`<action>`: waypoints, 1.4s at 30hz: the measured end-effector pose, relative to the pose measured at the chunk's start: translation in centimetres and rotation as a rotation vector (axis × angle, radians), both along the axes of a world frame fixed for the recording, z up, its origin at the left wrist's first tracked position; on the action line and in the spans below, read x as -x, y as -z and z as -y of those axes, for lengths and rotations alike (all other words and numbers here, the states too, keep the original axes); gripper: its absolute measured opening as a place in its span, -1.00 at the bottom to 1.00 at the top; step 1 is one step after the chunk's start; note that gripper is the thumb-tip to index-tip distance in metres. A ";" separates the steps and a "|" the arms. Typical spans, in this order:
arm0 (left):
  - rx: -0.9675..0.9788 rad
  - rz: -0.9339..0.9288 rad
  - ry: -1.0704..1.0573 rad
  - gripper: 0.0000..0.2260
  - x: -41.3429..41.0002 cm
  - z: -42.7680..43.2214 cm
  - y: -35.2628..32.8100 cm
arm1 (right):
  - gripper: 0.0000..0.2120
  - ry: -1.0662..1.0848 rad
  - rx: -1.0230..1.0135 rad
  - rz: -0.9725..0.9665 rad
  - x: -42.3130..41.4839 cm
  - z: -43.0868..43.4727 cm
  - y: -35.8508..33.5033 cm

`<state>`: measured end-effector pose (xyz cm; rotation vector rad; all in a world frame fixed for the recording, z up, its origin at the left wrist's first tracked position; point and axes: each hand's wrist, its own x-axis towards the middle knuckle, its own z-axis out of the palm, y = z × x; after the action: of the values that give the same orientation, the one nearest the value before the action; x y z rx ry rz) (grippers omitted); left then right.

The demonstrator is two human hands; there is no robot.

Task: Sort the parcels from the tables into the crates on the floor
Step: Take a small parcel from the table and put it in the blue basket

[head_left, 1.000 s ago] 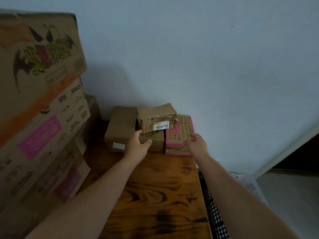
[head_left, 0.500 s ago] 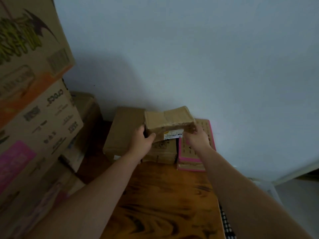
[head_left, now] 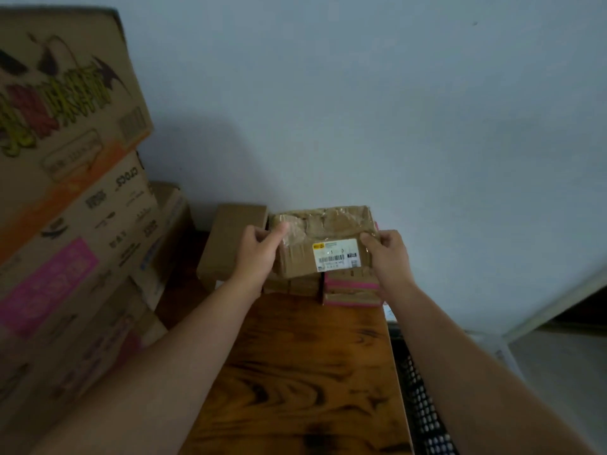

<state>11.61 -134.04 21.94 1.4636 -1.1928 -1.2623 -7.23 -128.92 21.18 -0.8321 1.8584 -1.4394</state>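
Note:
A taped brown cardboard parcel (head_left: 315, 238) with a white barcode label is held up above the far end of the wooden table (head_left: 302, 372). My left hand (head_left: 259, 254) grips its left end, thumb on top. Gripping the right end is my right hand (head_left: 387, 254). Beneath it lie a plain brown box (head_left: 230, 244) on the left, a small brown parcel (head_left: 300, 285) in the middle and a pink-striped parcel (head_left: 353, 289) on the right, all against the wall.
Large printed cartons (head_left: 65, 198) are stacked high along the left side of the table. A black perforated crate (head_left: 420, 408) stands on the floor right of the table, with a white crate (head_left: 499, 353) beyond it. A pale wall rises behind.
My right hand moved from the pink parcel to the labelled parcel's right end. Both hands then lifted it and tilted its label side towards me.

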 end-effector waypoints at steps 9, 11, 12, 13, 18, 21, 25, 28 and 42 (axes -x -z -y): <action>-0.390 -0.168 -0.023 -0.50 -2.8 -4.9 -3.0 | -0.72 -0.211 0.105 0.164 -1.8 -6.0 -1.5; -0.454 -0.165 -0.018 -0.54 -3.4 -6.0 -3.4 | -0.73 -0.217 0.120 0.164 -2.4 -6.9 -1.6; -0.466 -0.144 0.001 -0.51 -3.7 -6.3 -3.4 | -0.71 -0.208 0.128 0.157 -2.7 -7.2 -1.5; -0.471 -0.131 0.020 -0.47 -3.9 -6.7 -3.5 | -0.68 -0.193 0.130 0.151 -3.1 -7.6 -1.7; -0.344 -0.025 0.188 -0.30 -5.3 -7.7 -3.8 | -0.62 -0.082 0.118 0.073 -4.0 -8.3 -2.0; -0.266 -0.016 0.300 -0.17 -6.0 -8.0 -3.7 | -0.61 -0.052 0.105 0.068 -4.4 -8.3 -2.4; -0.143 -0.110 0.334 -0.73 -6.8 -8.4 -3.9 | -0.58 -0.059 0.087 0.057 -5.2 -8.4 -2.6; -0.113 -0.125 0.289 -0.82 -7.4 -8.1 -3.5 | -0.54 -0.055 0.066 0.059 -5.9 -8.3 -2.2; -0.083 -0.189 0.563 -0.37 -7.2 -8.6 -2.4 | -0.42 0.134 0.255 0.440 -5.8 -11.4 -3.4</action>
<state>18.81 -125.47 24.35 1.0617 -1.4907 -1.7993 -1.41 -117.47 24.58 -0.4578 1.4402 -1.8018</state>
